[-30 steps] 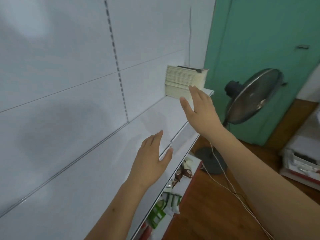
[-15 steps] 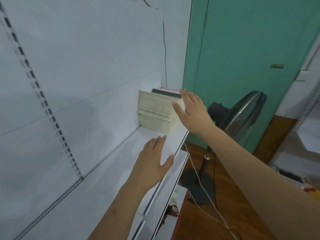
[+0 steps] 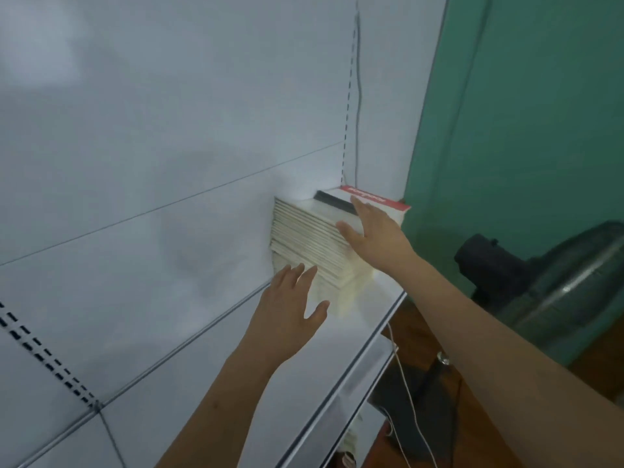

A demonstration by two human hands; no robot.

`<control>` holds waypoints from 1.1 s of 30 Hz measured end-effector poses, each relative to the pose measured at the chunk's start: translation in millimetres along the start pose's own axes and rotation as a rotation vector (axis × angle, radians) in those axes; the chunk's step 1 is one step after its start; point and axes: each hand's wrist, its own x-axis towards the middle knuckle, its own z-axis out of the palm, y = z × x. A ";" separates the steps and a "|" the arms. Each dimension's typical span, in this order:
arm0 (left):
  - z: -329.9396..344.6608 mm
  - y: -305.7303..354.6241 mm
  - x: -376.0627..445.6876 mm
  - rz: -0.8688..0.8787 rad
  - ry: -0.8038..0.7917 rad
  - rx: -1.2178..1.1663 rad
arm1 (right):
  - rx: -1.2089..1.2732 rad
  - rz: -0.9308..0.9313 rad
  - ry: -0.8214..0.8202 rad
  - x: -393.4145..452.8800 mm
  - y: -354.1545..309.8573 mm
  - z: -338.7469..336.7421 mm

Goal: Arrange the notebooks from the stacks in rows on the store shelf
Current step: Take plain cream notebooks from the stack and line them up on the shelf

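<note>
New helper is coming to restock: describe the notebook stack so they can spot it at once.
Follow the white store shelf to its far end, where the white back panel meets the green wall. The stack of notebooks sits in that corner, cream page edges facing out. It is the only pile on this shelf, and its top cover carries a red band and a dark strip.

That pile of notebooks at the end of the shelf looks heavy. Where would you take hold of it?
Probably at its two short ends, one hand from each side. The stack of notebooks lies flat against the back panel, so only the front and ends are open. The right hand is open at the top front corner; the left hand is open near its lower near end. Neither grips yet.
</note>
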 end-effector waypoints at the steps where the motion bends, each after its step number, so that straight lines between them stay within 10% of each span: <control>1: 2.0 0.9 9.4 -0.039 0.017 -0.023 | -0.025 -0.033 -0.011 10.2 5.7 7.7; 10: -1.5 22.7 59.8 -0.465 0.290 -0.638 | 0.033 -0.223 0.265 15.7 19.3 59.5; 17: -26.6 34.7 80.3 -0.628 0.353 -1.614 | 0.124 -0.487 0.354 -18.6 -8.6 47.7; 21: -25.3 16.6 64.1 -0.618 0.558 -1.597 | 0.254 -0.615 0.300 -38.5 -16.6 48.4; 27: -35.9 -9.9 32.9 -0.718 0.643 -1.436 | 0.159 -0.153 0.185 14.0 13.0 44.8; 33: -29.3 -8.8 20.4 -0.811 0.564 -1.459 | 0.137 -0.086 0.056 14.9 21.1 56.5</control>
